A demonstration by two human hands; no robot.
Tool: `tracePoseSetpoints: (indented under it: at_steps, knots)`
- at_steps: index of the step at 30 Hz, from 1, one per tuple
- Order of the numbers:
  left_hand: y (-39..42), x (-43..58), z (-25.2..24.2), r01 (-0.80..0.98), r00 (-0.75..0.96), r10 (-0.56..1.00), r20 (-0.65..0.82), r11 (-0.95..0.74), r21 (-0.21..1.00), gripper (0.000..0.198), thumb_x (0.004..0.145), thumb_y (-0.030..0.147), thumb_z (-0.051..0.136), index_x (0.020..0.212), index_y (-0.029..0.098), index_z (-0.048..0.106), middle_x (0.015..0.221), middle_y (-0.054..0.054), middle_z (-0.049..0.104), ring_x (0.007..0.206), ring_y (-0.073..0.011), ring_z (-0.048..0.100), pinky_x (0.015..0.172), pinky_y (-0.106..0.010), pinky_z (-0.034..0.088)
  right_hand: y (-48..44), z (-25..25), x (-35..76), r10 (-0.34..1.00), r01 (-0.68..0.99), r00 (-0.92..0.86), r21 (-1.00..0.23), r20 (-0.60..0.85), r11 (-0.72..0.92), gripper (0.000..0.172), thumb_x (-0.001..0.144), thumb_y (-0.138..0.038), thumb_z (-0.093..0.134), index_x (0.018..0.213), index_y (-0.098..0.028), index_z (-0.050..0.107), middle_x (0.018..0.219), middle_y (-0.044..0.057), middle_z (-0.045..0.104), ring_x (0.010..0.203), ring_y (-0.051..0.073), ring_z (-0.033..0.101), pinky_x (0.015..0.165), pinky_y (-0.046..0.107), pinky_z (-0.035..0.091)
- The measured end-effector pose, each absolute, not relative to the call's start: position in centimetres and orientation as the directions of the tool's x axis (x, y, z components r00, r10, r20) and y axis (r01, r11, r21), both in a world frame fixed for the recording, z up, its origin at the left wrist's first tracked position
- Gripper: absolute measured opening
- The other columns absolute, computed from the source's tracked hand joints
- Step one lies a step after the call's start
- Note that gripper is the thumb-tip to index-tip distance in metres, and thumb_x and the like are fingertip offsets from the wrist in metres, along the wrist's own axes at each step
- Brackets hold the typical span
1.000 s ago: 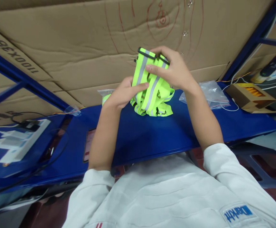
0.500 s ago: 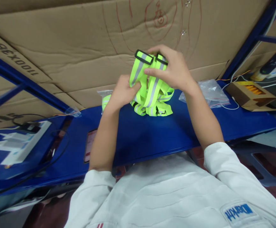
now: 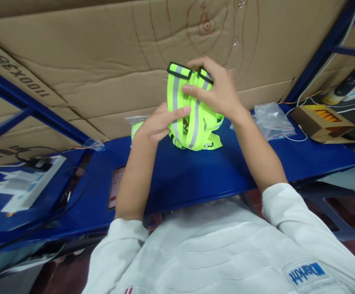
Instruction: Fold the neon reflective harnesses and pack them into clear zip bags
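Observation:
Neon-yellow reflective straps (image 3: 197,118) with a grey stripe hang in folds above the blue table (image 3: 196,175). Two black slider buckles (image 3: 180,71) sit at their upper ends. My right hand (image 3: 218,87) grips the straps just below the buckles, thumb in front and fingers behind. Lower on the left, my left hand (image 3: 162,121) has its thumb laid across the front strap and its fingers behind it. More of the yellow webbing (image 3: 214,141) rests on the table underneath. Left of it lies a clear bag (image 3: 134,122) with yellow material inside, partly hidden by my left hand.
Clear plastic bags (image 3: 272,118) and an open cardboard box (image 3: 322,124) with orange contents lie to the right. A phone (image 3: 114,190) is partly behind my left forearm. A white power strip (image 3: 35,183) with cables stands at the left. Cardboard (image 3: 104,61) walls the back.
The front strap and its buckle have shifted slightly left and straightened. My left thumb has moved right across the strap. My right hand has drifted a little left, still holding.

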State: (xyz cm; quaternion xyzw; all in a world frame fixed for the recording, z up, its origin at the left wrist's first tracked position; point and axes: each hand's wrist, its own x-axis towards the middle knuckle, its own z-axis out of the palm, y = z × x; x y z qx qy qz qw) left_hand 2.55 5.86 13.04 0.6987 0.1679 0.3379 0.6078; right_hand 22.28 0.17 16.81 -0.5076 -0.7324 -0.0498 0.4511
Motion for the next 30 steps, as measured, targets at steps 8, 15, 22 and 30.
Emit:
tracePoseSetpoints:
  at_steps: [8, 15, 22, 30]
  knots:
    - [5.2, 3.4, 13.2, -0.19, 0.639, 0.692, 0.335, -0.281, 0.941, 0.056, 0.068, 0.033, 0.098, 0.119, 0.022, 0.075, 0.131, -0.007, 0.077, 0.135, -0.0345, 0.067, 0.115, -0.045, 0.059, 0.1, 16.1, 21.2, 0.609, 0.754, -0.056, -0.366, 0.791, 0.545, 0.047, 0.098, -0.065, 0.055, 0.133, -0.033, 0.06, 0.144, -0.001, 0.065, 0.135, 0.022, 0.058, 0.122, 0.038, 0.048]
    - [5.5, 4.0, 12.6, -0.238, 0.633, 0.688, 0.356, -0.265, 0.935, 0.066, 0.064, 0.039, 0.102, 0.12, 0.021, 0.073, 0.132, -0.009, 0.077, 0.136, -0.0358, 0.066, 0.113, -0.046, 0.059, 1.4, 14.7, 20.5, 0.657, 0.72, 0.031, -0.473, 0.753, 0.508, 0.056, 0.1, -0.067, 0.049, 0.144, -0.034, 0.051, 0.155, -0.004, 0.057, 0.145, 0.022, 0.048, 0.126, 0.043, 0.041]
    - [6.6, 4.3, 11.7, -0.165, 0.559, 0.723, 0.406, -0.383, 0.909, 0.056, 0.059, 0.023, 0.1, 0.109, 0.017, 0.075, 0.121, -0.008, 0.08, 0.128, -0.0343, 0.071, 0.112, -0.046, 0.059, 1.0, 15.8, 21.7, 0.78, 0.686, -0.19, -0.487, 0.597, 0.54, 0.082, 0.074, -0.077, 0.073, 0.142, -0.032, 0.058, 0.147, -0.002, 0.066, 0.134, 0.03, 0.059, 0.119, 0.05, 0.047]
    - [6.3, 4.0, 11.9, -0.153, 0.749, 0.632, 0.197, -0.124, 0.98, 0.048, 0.064, 0.028, 0.097, 0.106, 0.018, 0.078, 0.108, -0.009, 0.082, 0.114, -0.0349, 0.077, 0.105, -0.049, 0.064, 1.4, 16.0, 21.8, 0.813, 0.733, -0.039, -0.537, 0.581, 0.419, 0.078, 0.066, -0.086, 0.061, 0.134, -0.048, 0.064, 0.115, -0.008, 0.079, 0.136, 0.039, 0.054, 0.111, 0.065, 0.048]
